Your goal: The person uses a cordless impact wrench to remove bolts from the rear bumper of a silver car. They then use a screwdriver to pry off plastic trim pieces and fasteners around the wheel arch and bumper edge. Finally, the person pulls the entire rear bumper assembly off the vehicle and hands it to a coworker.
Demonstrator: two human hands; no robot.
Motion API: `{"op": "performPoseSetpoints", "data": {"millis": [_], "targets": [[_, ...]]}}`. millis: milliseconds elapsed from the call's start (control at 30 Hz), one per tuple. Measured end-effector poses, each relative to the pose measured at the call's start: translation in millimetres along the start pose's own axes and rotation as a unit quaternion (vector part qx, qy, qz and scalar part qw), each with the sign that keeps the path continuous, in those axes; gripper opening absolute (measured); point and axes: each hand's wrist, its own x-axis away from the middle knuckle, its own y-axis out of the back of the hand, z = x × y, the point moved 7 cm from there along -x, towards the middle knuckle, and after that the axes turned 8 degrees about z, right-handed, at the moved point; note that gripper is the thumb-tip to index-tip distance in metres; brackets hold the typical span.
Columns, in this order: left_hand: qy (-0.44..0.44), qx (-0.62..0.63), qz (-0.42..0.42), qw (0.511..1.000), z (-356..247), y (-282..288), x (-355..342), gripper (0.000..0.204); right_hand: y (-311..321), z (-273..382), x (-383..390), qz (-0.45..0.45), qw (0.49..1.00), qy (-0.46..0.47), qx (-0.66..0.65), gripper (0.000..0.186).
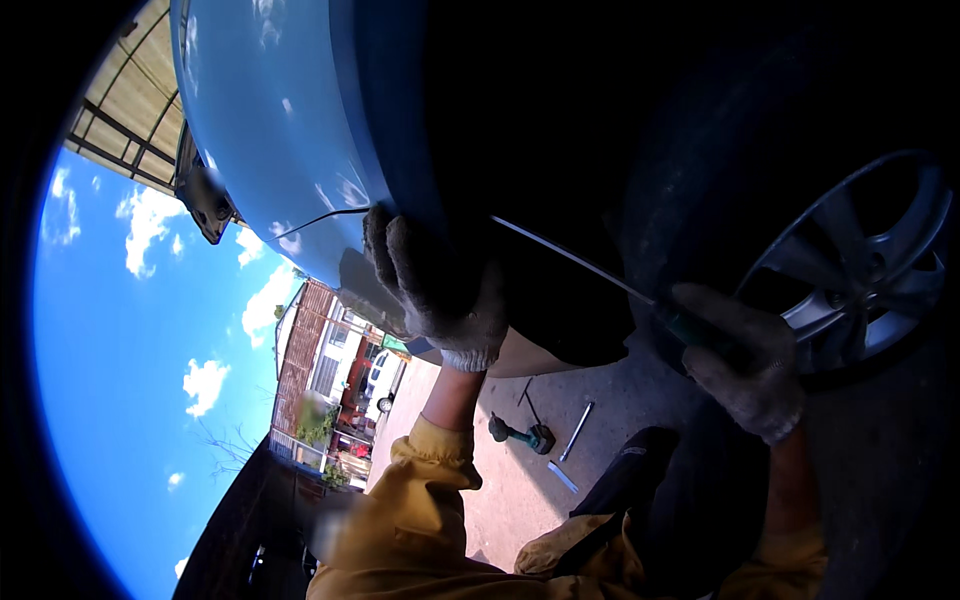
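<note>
My left hand [445,310], in a pale work glove, is closed round the edge of a blue car bumper [290,150], its fingers lying by a dark seam. In my right hand [750,365], also gloved, is a screwdriver [580,258] with a long thin metal shaft and a dark green handle. The fingers wrap round that handle. The shaft reaches up and left into the dark wheel well behind the bumper. Deep shadow there hides what the tip touches, if anything.
A car wheel [850,285] with silver spokes is close on the right of my right hand. On the ground below lie a cordless drill [525,435], a metal bar [577,432] and a small blue strip [563,477]. My bent knee [640,465] is near them. A white vehicle [382,384] stands farther off.
</note>
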Motion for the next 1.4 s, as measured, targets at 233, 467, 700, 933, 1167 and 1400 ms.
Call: {"op": "performPoseSetpoints", "data": {"millis": [233,467,700,933,1167,1400], "targets": [[0.005,0.004,0.007,1.0,0.7,-1.1,1.7,0.077,-2.0,0.0,5.7,-0.006,0.999,0.016,0.048,0.014],[-0.008,0.021,0.0,1.0,2.6,-2.1,2.7,0.077,0.8,2.2,4.7,0.005,0.997,0.047,0.066,0.011],[-0.011,0.024,0.008,1.0,0.0,-2.2,0.3,0.077,9.0,-6.9,-1.2,-0.013,0.996,0.001,-0.088,0.026],[-0.005,0.041,-0.029,0.999,3.4,-11.2,1.5,0.075,41.4,-26.8,-24.6,0.141,0.867,-0.234,-0.416,0.034],[-0.057,0.01,-0.035,0.998,-4.0,-5.5,-4.8,0.066,58.3,5.6,-46.1,0.105,0.961,-0.256,0.025,0.032],[-0.059,0.008,-0.011,0.998,-5.6,8.1,8.6,0.06,40.5,32.5,-43.8,0.162,0.848,0.044,0.503,0.041]]}}
